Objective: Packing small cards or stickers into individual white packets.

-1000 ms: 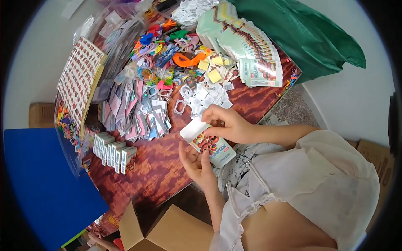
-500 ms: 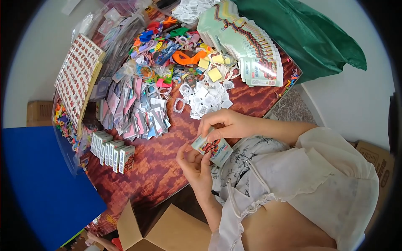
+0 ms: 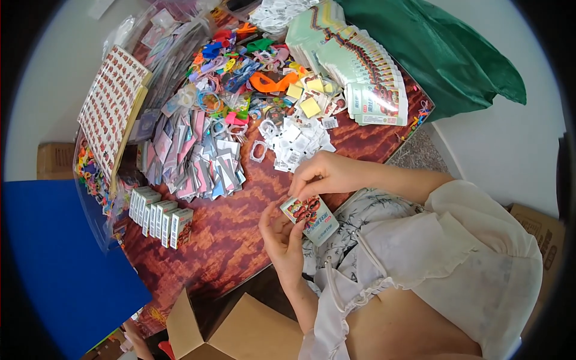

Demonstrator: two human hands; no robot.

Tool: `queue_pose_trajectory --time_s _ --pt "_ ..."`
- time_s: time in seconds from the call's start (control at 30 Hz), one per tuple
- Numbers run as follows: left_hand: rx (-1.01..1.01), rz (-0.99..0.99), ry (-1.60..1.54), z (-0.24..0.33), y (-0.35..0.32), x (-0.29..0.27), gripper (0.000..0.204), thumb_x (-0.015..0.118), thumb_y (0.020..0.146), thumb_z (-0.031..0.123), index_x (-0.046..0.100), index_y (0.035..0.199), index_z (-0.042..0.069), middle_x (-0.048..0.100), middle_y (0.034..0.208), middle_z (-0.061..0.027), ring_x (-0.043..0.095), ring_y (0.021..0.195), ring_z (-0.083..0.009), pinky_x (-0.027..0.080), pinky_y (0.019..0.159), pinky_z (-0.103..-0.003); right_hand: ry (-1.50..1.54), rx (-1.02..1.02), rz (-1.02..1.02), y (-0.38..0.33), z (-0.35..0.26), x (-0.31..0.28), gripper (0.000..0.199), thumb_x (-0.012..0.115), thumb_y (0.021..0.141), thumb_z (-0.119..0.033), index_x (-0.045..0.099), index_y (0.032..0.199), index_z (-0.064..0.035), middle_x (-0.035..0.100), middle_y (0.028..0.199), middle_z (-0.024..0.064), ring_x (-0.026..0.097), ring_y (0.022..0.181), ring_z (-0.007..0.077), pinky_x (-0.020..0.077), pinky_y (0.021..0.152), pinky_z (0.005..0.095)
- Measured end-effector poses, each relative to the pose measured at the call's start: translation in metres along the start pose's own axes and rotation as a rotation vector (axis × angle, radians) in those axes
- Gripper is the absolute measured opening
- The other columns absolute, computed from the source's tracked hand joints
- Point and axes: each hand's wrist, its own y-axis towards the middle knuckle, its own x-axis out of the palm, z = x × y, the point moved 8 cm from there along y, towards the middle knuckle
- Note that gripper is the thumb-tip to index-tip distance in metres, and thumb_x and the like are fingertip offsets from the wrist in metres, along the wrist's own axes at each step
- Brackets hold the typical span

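Note:
A small pale green carton [image 3: 319,224] with a red printed picture is between my hands, tilted, close to the table's near edge. My left hand [image 3: 282,243] holds it from the left, with the thumb on its printed front and the fingers behind. Bent over its upper end is my right hand [image 3: 318,174], thumb and fingertips pinched at the end edge. The curled fingers partly hide that end, so I cannot tell whether its flap is tucked in. A row of similar small cartons [image 3: 181,228] stands upright on the table at the left.
Beyond my hands lie white packets [image 3: 297,141], a heap of cards [image 3: 201,162], colourful small toys [image 3: 240,66] and fanned flat cartons [image 3: 366,66]. A sticker sheet stack [image 3: 114,102] leans at the left. Below the table edge is an open cardboard box [image 3: 252,330]. Green cloth [image 3: 444,54] hangs far right.
The carton and both hands have shifted slightly right. My right fingers have drawn up to the carton's upper end, uncovering more of its printed front. The row of cartons is unchanged.

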Motion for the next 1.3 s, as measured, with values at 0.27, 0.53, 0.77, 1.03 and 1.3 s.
queue_pose_trajectory --time_s 0.27,0.53,0.77,1.03,1.3 --pt "0.026 -0.099 0.133 -0.006 0.007 -0.005 0.053 0.059 0.089 -0.011 0.041 0.139 0.0 0.063 0.118 -0.0136 0.065 0.102 -0.0166 0.053 0.085 -0.028 -0.118 -0.205 -0.013 0.004 -0.016 0.005 0.01 0.067 0.087 -0.003 0.067 0.096 -0.0004 0.069 0.093 0.0067 0.066 0.088 0.0182 0.052 0.075 0.0307" --pt "0.271 0.138 -0.054 0.007 0.01 -0.035 0.085 0.065 0.082 -0.011 0.021 0.153 0.006 0.032 0.152 -0.016 0.042 0.135 -0.0287 0.043 0.106 -0.039 1.049 0.429 0.231 0.036 0.039 0.053 0.025 0.064 0.093 -0.014 0.055 0.112 -0.0018 0.064 0.1 0.0078 0.067 0.087 0.0189 0.0592 0.071 0.0332" --pt "0.327 0.217 -0.002 0.035 0.009 -0.07 0.088 0.07 0.077 -0.007 0.026 0.151 0.006 0.05 0.132 -0.0103 0.053 0.117 -0.021 0.043 0.099 -0.034 0.428 0.462 -0.344 0.07 0.023 0.098 0.022 0.063 0.084 -0.01 0.068 0.105 -0.0032 0.067 0.077 0.008 0.065 0.06 0.0173 0.0529 0.051 0.0311" --pt "0.151 0.276 0.346 0.028 0.006 -0.088 0.089 0.079 0.073 -0.002 0.033 0.149 0.001 0.043 0.139 -0.0098 0.047 0.124 -0.0208 0.038 0.104 -0.033 -1.025 -0.079 -0.492 0.163 -0.022 0.064 0.016 0.063 0.077 -0.013 0.065 0.087 -0.0014 0.067 0.08 0.0205 0.066 0.08 0.0397 0.0509 0.067 0.0494" --pt "0.361 0.633 0.478 0.007 -0.005 -0.105 0.083 0.077 0.077 0.005 0.033 0.148 -0.001 0.041 0.139 -0.0176 0.039 0.13 -0.0309 0.029 0.11 -0.04 -1.104 -0.458 -0.09 0.356 -0.058 0.107 0.019 0.061 0.075 -0.007 0.065 0.091 0.0017 0.066 0.103 0.018 0.061 0.103 0.0358 0.0518 0.081 0.045"
